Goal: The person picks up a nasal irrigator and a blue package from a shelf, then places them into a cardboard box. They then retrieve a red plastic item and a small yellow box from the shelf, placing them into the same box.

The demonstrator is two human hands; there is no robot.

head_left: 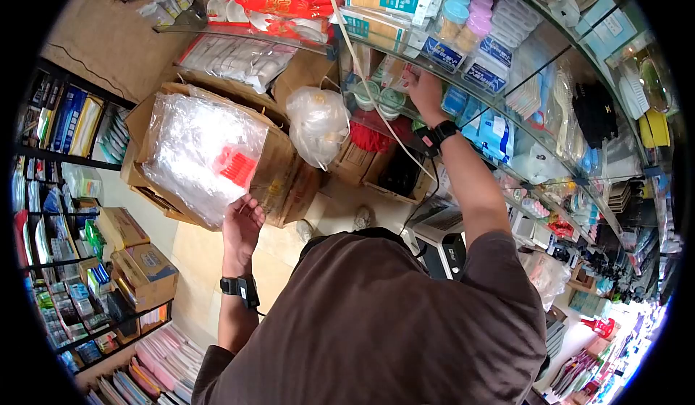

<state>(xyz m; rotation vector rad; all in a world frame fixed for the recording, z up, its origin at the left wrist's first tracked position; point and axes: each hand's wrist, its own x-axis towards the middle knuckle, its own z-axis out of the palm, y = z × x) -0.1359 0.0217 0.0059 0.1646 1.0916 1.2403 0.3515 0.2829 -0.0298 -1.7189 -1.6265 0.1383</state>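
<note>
My right hand reaches into a glass shelf, its fingers curled at a small red-and-white packet. Whether it grips that packet is hard to make out. Just left of this hand stand round green-lidded tubs. My left hand holds nothing, palm up with its fingers loosely bent and apart. It is at the near corner of a cardboard box, beside a clear plastic bag lying on top with red print.
A white plastic bag hangs right of the box. Blue-labelled packs and pastel-lidded containers fill the upper shelf. A pale cable crosses the shelf front. Small cartons stand at left, near stocked racks.
</note>
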